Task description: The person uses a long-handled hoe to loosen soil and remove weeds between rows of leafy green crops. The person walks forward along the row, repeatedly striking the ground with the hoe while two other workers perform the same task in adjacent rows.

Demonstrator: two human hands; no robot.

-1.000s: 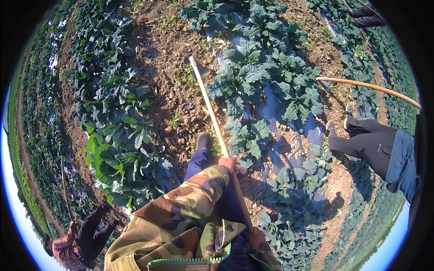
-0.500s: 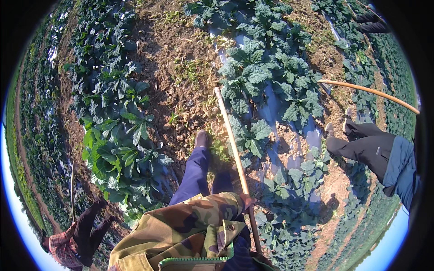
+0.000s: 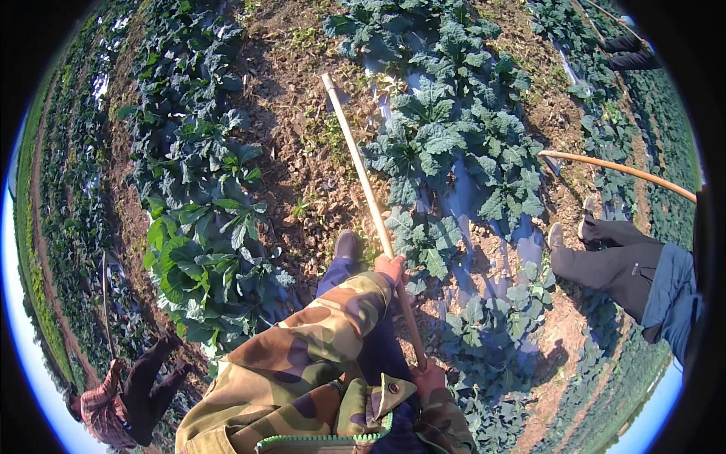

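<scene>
My left hand [image 3: 389,269] wraps round a long pale wooden pole [image 3: 352,147], and my right hand [image 3: 428,378] grips its lower end, both in camouflage sleeves. The pole slants forward over a soil furrow with small weeds [image 3: 299,174]; a grey tool head [image 3: 339,96] shows faintly at its far end. Beside it on the right grows a row of curly blue-green kale [image 3: 435,136] on pale plastic sheeting [image 3: 455,193]. Larger leafy plants [image 3: 185,268] line the left. My shoe [image 3: 345,246] stands in the furrow.
At the right a co-worker in dark trousers [image 3: 609,268] stands by a curved wooden tool handle [image 3: 620,168]. A person in a plaid shirt [image 3: 106,412] holds a pole at the lower left. Another worker's dark legs [image 3: 628,53] show at the top right. More crop rows run outward.
My hands and pole drew back toward me half a second ago and have now moved forward again, the far end reaching further up the furrow than a second ago. Both hands keep their grip.
</scene>
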